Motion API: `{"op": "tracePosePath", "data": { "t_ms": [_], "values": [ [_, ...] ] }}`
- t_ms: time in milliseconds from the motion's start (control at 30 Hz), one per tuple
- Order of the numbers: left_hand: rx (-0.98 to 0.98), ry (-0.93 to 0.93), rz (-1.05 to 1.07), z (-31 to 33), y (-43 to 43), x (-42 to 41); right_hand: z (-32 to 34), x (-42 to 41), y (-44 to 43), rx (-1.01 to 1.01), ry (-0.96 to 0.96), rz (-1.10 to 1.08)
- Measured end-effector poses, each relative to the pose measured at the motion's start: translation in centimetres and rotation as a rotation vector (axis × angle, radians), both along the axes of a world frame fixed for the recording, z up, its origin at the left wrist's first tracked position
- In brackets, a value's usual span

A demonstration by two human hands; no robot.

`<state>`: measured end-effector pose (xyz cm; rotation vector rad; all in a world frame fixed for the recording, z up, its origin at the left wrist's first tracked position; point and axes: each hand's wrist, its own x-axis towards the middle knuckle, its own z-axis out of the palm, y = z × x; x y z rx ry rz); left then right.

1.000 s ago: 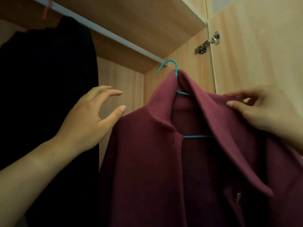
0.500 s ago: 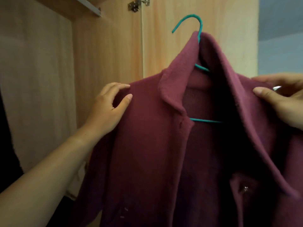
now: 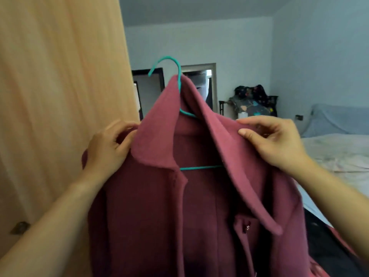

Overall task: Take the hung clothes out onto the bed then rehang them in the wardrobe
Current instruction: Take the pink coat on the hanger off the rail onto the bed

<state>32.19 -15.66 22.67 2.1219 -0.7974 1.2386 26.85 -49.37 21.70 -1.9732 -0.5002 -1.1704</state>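
Head view: a maroon coat (image 3: 149,216) on a teal hanger (image 3: 176,68) fills the middle of the frame, held up in the air between both hands. The left hand (image 3: 107,148), at 9 o'clock from the collar, has its fingers curled round the coat's shoulder. The right hand (image 3: 275,142), at 3 o'clock, pinches the other shoulder, thumb on the front face and fingers folded behind the cloth. Whether either hand also catches the hanger wire under the fabric is hard to tell.

The coat's long axis runs straight down, collar at 12 and hem out of sight past 6, with its open front toward the camera. The hanger's bar lies across it, 9 to 3, and the hook opens toward 9. The bed (image 3: 339,152) lies at 3 o'clock beyond the right hand — so that hand is nearer and would likely lead the swing. The wardrobe door (image 3: 60,96) stands at 9 o'clock, just beside the left hand.
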Motion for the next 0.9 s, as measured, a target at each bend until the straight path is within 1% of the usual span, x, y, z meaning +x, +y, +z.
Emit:
{"op": "tracePosePath", "data": {
  "t_ms": [133,333,533,700,800,900],
  "values": [
    [-0.08,0.063,-0.063,-5.1,-9.5,1.3,-5.1,-0.4,-8.5,0.011,0.078,-0.052],
    [-0.087,0.103,-0.144,-11.4,-23.1,2.1,-11.1,-3.3,-20.6,0.046,0.173,-0.158],
    [-0.109,0.266,-0.25,-15.9,-34.4,2.0,-14.5,-6.2,-30.5,0.053,0.292,-0.306],
    [-0.102,0.397,-0.299,-18.9,-40.5,3.8,-16.5,-5.6,-36.0,0.068,0.365,-0.348],
    [-0.101,0.453,-0.312,-21.0,-42.8,6.1,-18.1,-3.0,-38.5,0.078,0.421,-0.352],
    [-0.109,0.503,-0.282,-22.9,-44.5,9.7,-19.7,1.1,-40.4,0.088,0.477,-0.331]
  ]
}}
